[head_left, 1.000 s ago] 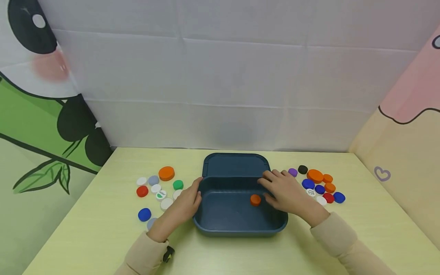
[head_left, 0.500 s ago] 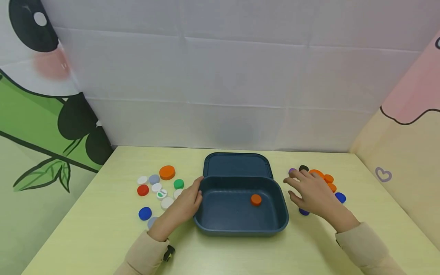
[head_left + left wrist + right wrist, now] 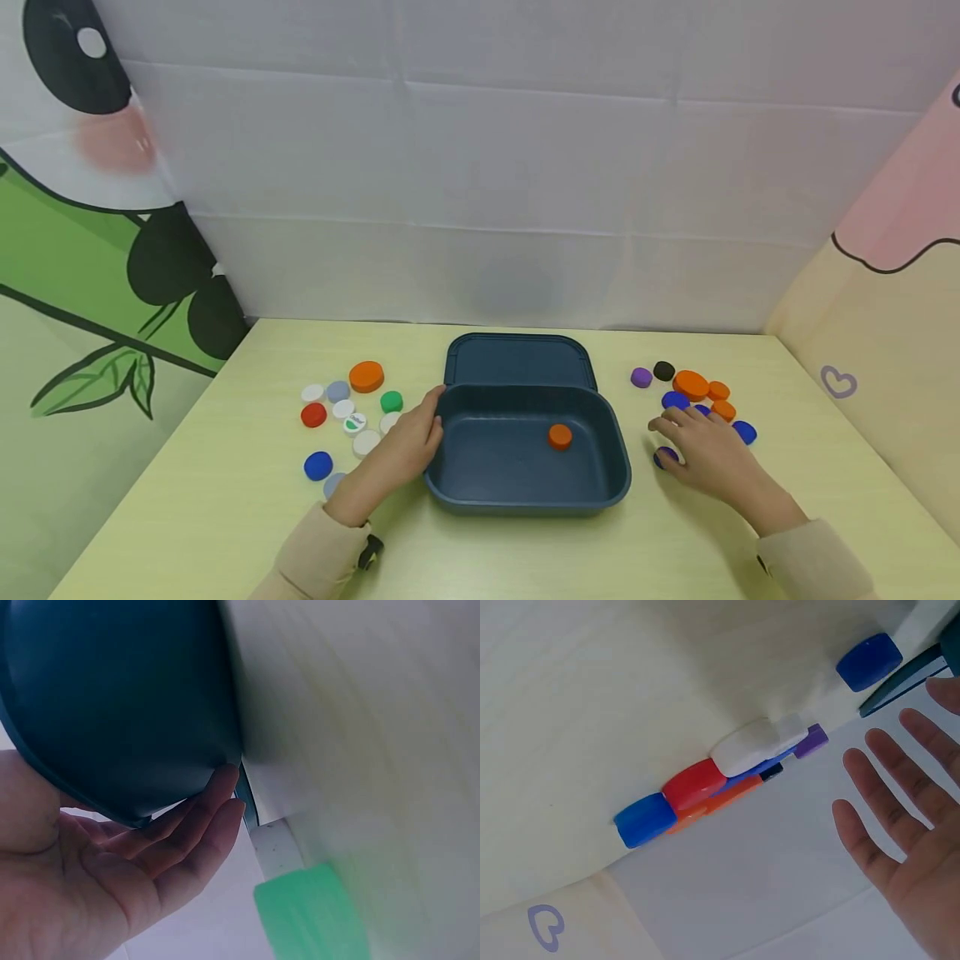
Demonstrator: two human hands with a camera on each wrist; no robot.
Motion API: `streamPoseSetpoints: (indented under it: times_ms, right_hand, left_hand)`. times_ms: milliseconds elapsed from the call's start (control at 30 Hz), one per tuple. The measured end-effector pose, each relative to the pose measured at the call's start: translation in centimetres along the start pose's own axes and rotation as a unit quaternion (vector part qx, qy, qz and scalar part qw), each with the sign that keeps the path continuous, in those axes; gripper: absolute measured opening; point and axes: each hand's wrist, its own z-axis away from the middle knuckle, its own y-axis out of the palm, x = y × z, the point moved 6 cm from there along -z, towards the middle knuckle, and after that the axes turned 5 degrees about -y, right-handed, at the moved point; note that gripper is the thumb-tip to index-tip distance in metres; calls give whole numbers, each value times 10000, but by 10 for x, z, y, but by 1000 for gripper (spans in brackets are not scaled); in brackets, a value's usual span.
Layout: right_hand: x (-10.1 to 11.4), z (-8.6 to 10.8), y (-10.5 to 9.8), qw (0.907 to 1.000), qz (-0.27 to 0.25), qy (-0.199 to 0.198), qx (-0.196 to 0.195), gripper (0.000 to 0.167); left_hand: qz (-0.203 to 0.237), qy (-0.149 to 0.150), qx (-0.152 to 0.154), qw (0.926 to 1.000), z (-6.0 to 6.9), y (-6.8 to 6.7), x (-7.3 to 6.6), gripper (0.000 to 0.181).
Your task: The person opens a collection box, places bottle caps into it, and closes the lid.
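Note:
My left hand [image 3: 408, 442] holds the left side of a dark blue open box [image 3: 525, 507]. In the left wrist view, the fingers of that hand [image 3: 180, 855] bend against the outside of the box [image 3: 120, 705]. One orange bottle cap [image 3: 559, 437] lies inside it, right of the middle. To the right of the box, my right hand [image 3: 708, 458] hovers over the table with spread fingers and holds nothing. Under its thumb in the head view is a blue bottle cap [image 3: 665, 457]; the right wrist view shows this blue cap [image 3: 868, 662] apart from the fingers.
Caps in several colours lie right, including purple [image 3: 641, 377], black [image 3: 663, 371] and large orange [image 3: 691, 385] ones; the hand hides some. Left lie more caps, such as red [image 3: 313, 415], green [image 3: 392, 402] and blue [image 3: 318, 466]. The lid [image 3: 519, 358] lies behind the box.
My right hand has moved right from over the box to the right-hand caps, uncovering the box's right wall. My left hand stays on the box, and the orange cap inside has not moved.

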Motion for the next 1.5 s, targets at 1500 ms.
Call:
streamPoseSetpoints:
  times_ms: [1500]
  right_hand:
    - [3,0,-9,9998,-93,-34,-173,30]
  left_hand:
    - [80,-117,76,9999,0,1,2,46]
